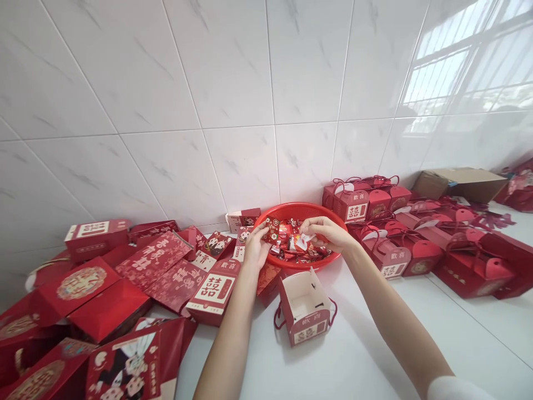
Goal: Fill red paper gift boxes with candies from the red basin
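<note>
My left hand (255, 248) is closed on a small dark red packet with a printed pattern (272, 230), held over the left side of a red plastic basket (338, 218). Wrapped candies (287, 255) in red and bright wrappers fill the basket. On its right side, the fingers of my right hand (328, 232) pinch a small white and red wrapped candy (305, 239) just above the heap. In front of the basket stands a red gift box (308, 328), its top open and its pale inside showing, with dark red cord handles hanging at both sides.
Red gift boxes and bags (162, 258) lie in a loose pile on the left. Closed red boxes with cord handles (385, 255) stand in groups on the right, near a brown cardboard box (460, 183). A white tiled wall (237, 166) rises behind the white table (358, 355).
</note>
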Demonstrator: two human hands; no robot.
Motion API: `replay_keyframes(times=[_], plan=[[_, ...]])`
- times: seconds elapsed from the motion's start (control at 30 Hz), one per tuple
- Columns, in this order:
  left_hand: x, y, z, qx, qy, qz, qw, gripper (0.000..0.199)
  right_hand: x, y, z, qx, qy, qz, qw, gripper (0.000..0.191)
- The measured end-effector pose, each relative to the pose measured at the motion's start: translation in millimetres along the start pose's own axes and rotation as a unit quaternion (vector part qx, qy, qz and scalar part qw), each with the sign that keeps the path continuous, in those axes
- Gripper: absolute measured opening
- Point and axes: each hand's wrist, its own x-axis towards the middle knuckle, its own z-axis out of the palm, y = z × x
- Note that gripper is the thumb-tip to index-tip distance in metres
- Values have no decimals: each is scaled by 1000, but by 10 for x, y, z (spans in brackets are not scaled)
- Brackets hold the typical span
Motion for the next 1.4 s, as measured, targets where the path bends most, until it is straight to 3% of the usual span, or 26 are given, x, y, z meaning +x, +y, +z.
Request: replay_keyframes(times=[0.17, 0.3, 0.5, 0.6, 0.67, 0.73, 0.83, 0.97, 1.07, 1.17, 1.33, 1.4], plan=[[-30, 25, 37, 25, -15, -7, 1000, 18, -214, -169, 183, -170, -131, -6, 977, 19], [-50, 15, 56, 36, -17, -3, 999, 18, -340, -172, 410, -328, -130, -45, 935, 11], [-46, 1, 41, 48, -14, 5, 999, 21, -405, -147, 572, -382, -177, -85, 903, 14], [-27, 0, 42, 28, -4, 6, 1000, 21, -147, -133, 446, -415, -115, -109, 896, 16], [-13, 2, 45, 10, 0, 7, 1000, 20, 138, -62, 330, -488, -56, -78, 867, 19], [-2, 5, 43, 0, -1, 4, 1000, 19, 437, 75, 242, -555, -72, -19, 829, 24], [9, 8, 30, 0, -7, 1, 1000, 18, 775, 369, 201, -578, -131, 28, 805, 24], [16, 2, 13, 0, -7, 1, 1000, 19, 956, 727, 191, -606, -129, 68, 782, 30], [19, -3, 7, 8, -3, -1, 1000, 19, 972, 841, 115, -596, -118, 82, 790, 31], [16, -2, 5, 13, -3, -4, 1000, 20, 952, 809, 13, -557, -107, 79, 819, 30], [0, 15, 11, 12, -13, -3, 1000, 19, 824, 518, -72, -443, -99, 47, 890, 15], [-2, 17, 15, 12, -16, 1, 1000, 17, 692, 372, -69, -397, -88, 29, 913, 20]])
